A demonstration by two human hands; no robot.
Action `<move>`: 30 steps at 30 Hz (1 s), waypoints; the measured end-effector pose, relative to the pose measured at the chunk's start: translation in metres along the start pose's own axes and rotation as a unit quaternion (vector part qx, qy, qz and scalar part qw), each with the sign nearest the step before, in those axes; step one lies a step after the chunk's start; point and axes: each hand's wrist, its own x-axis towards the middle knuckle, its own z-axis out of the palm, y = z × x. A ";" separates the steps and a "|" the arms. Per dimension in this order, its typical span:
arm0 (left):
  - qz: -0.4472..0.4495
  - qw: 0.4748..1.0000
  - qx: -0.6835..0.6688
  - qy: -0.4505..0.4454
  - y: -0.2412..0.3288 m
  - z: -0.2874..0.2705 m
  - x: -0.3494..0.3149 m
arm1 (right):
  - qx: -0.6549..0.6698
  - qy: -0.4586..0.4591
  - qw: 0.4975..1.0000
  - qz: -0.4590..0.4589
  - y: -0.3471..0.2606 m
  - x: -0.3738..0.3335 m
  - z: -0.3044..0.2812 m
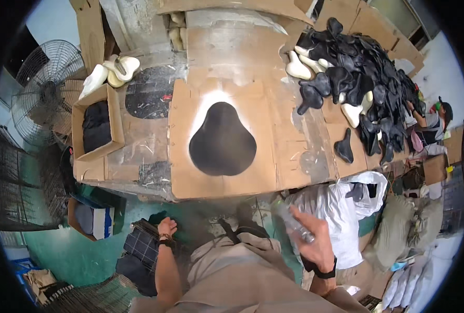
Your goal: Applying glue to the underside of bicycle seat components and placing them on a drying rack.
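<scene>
A black, saddle-shaped piece lies flat on a cardboard sheet on the table, its narrow end pointing away from me. A whitish area surrounds that narrow end on the cardboard. My right hand is closed around a clear bottle with a shiny metal part, held before the table's near edge; motion blurs it, so its exact kind is unclear. Down at my left side, my left hand hangs below the table edge with loosely bent fingers apart and nothing visible in them.
Black saddle covers heap up at the table's right, with cream saddle pads beside them. An open carton of black pieces stands left, near a fan. White sacks sit below right. Another person is at far right.
</scene>
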 end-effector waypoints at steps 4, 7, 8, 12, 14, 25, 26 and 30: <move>0.015 0.999 0.002 -0.029 0.019 0.005 -0.008 | -0.005 -0.092 0.993 0.073 -0.003 -0.001 0.005; -0.037 0.994 0.098 -0.026 -0.001 0.018 -0.013 | 0.031 0.033 0.999 -0.016 0.003 0.014 0.012; -0.035 0.994 0.097 -0.020 -0.008 0.010 -0.011 | 0.037 0.031 0.999 -0.018 0.000 0.021 0.012; -0.101 0.984 0.139 -0.045 -0.045 -0.012 -0.010 | 0.052 0.051 0.997 0.005 0.001 0.027 0.005; -0.124 0.983 0.130 -0.033 -0.058 -0.026 -0.009 | 0.024 0.009 1.000 0.018 0.002 0.020 0.002; -0.107 0.984 0.131 -0.053 -0.045 0.009 -0.014 | 0.017 0.028 0.996 0.083 0.018 -0.004 -0.012; -0.103 0.984 0.130 -0.058 -0.039 0.020 -0.016 | 0.006 0.022 0.993 0.113 0.019 -0.003 -0.012; -0.033 0.976 0.195 -0.096 -0.052 0.033 0.009 | 0.066 -0.080 0.994 0.039 0.016 -0.007 0.004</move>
